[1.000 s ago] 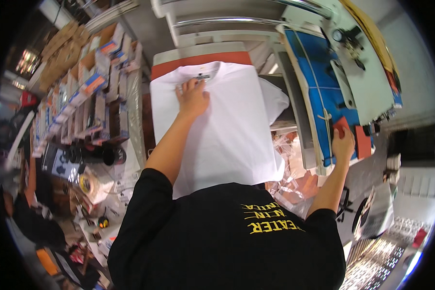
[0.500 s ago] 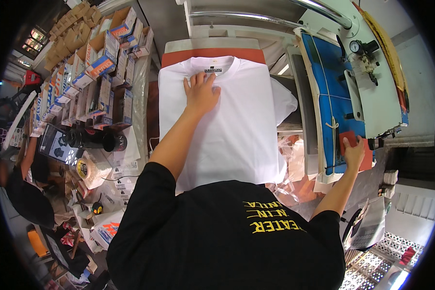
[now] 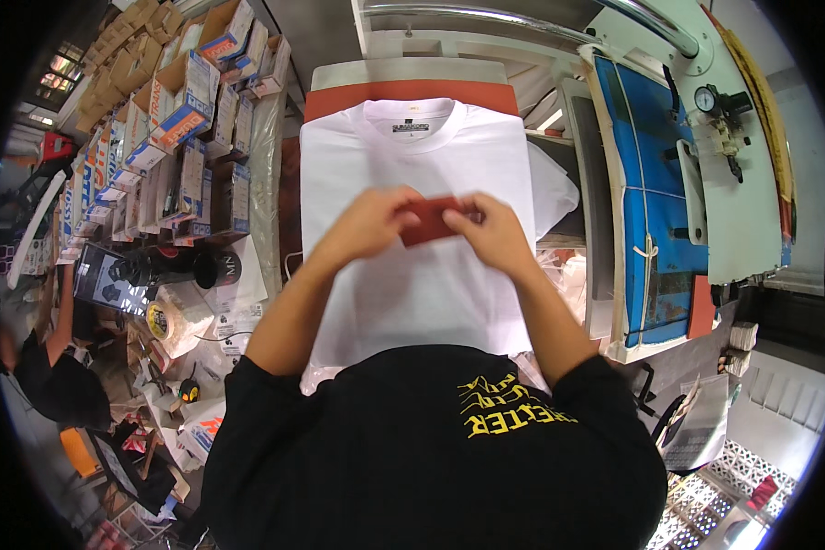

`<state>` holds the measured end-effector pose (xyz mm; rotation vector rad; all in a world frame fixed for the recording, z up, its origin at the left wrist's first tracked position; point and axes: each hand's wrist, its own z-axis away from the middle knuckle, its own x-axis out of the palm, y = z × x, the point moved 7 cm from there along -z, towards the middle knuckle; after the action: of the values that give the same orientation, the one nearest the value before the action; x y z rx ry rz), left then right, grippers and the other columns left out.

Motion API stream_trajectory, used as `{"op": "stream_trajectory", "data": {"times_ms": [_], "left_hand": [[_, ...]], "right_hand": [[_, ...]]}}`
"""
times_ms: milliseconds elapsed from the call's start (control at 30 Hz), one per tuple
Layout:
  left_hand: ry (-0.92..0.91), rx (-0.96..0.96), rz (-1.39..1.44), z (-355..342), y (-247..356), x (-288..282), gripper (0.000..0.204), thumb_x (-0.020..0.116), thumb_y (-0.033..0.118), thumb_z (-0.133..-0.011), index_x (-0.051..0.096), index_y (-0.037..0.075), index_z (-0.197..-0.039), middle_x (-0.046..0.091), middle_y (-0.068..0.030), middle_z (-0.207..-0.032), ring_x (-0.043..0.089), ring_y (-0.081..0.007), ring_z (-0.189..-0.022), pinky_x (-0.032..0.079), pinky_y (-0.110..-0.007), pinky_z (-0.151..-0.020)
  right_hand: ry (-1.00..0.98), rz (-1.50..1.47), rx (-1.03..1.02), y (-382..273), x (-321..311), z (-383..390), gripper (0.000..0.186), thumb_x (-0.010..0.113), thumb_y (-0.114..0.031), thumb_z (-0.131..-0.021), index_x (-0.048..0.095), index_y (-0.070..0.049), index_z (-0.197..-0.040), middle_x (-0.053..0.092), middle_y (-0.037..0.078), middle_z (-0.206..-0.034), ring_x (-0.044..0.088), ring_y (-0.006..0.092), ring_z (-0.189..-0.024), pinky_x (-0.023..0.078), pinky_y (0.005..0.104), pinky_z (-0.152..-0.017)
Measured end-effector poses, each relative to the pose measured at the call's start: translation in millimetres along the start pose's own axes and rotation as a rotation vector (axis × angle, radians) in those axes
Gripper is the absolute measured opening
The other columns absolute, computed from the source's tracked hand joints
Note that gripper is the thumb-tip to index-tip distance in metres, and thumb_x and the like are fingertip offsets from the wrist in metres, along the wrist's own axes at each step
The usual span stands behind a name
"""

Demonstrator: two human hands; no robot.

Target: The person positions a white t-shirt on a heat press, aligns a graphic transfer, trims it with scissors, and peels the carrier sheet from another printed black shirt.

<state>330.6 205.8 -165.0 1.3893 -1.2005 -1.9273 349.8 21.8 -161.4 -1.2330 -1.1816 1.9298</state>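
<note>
A small dark-red rectangular sheet (image 3: 433,223) is held between my two hands above the white T-shirt (image 3: 422,307). My left hand (image 3: 368,225) pinches its left end and my right hand (image 3: 497,236) pinches its right end; both are slightly blurred. Laid flat, the shirt has its round collar at the far side, with a dark printed neck label (image 3: 411,128) inside. Under the shirt, a red-brown pad (image 3: 325,103) shows along the far edge. One white sleeve (image 3: 550,194) hangs off to the right.
On the right stands a blue press plate (image 3: 646,156) tied with cord, a red piece (image 3: 701,307) at its near corner, and a pressure gauge (image 3: 706,98). Open cardboard boxes (image 3: 188,101) fill the left, near a tablet (image 3: 112,280) and another person's arm (image 3: 61,312).
My right hand has come from the blue plate to above the shirt with the small red sheet. My left hand has moved down from the collar and also grips it.
</note>
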Motion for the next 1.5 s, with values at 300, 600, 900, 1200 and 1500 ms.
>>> {"op": "stream_trajectory", "data": {"times_ms": [300,600,900,1200,1500], "left_hand": [[0.65,0.185,-0.421,-83,2,-153,0.026,0.059,0.006,-0.092,0.069,0.002,-0.116,0.069,-0.0177,-0.103,0.067,-0.0327,-0.095,0.051,-0.037,-0.086],[-0.104,-0.2,-0.257,-191,-109,-97,0.025,0.059,0.014,-0.097,0.071,0.008,-0.119,0.074,-0.0129,-0.104,0.067,-0.0221,-0.096,0.051,-0.033,-0.085],[0.21,-0.055,-0.273,-139,-87,-94,0.018,0.069,0.012,-0.086,0.062,0.003,-0.099,0.067,-0.015,-0.084,0.064,-0.0309,-0.079,0.05,-0.04,-0.075],[0.501,0.103,-0.549,-123,-58,-90,0.019,0.071,0.014,-0.084,0.061,0.006,-0.098,0.068,-0.0097,-0.098,0.062,-0.0321,-0.098,0.044,-0.049,-0.085],[0.578,0.19,-0.597,-71,-62,-38,0.015,0.071,0.017,-0.082,0.065,0.005,-0.09,0.062,-0.0131,-0.118,0.054,-0.033,-0.12,0.033,-0.056,-0.111]], "right_hand": [[0.115,0.984,-0.307,-13,6,-186,0.025,0.071,-0.024,-0.088,0.069,-0.009,-0.108,0.064,0.009,-0.116,0.056,0.03,-0.118,0.037,0.0534,-0.101],[-0.033,0.785,-0.252,-24,-5,-190,0.02,0.072,-0.022,-0.084,0.073,-0.013,-0.101,0.068,0.007,-0.111,0.059,0.0281,-0.111,0.041,0.0473,-0.096],[0.022,0.726,-0.253,-4,-4,-202,0.018,0.07,-0.018,-0.084,0.07,-0.014,-0.102,0.072,0.008,-0.097,0.062,0.0283,-0.104,0.04,0.0455,-0.095],[0.254,0.877,-0.433,-15,5,-189,0.021,0.064,-0.009,-0.083,0.065,-0.01,-0.105,0.066,0.009,-0.105,0.058,0.0289,-0.107,0.036,0.05,-0.097],[0.338,0.725,-0.469,5,23,-133,0.017,0.066,-0.016,-0.08,0.07,-0.005,-0.091,0.064,0.008,-0.114,0.056,0.0252,-0.119,0.042,0.056,-0.097]]}}
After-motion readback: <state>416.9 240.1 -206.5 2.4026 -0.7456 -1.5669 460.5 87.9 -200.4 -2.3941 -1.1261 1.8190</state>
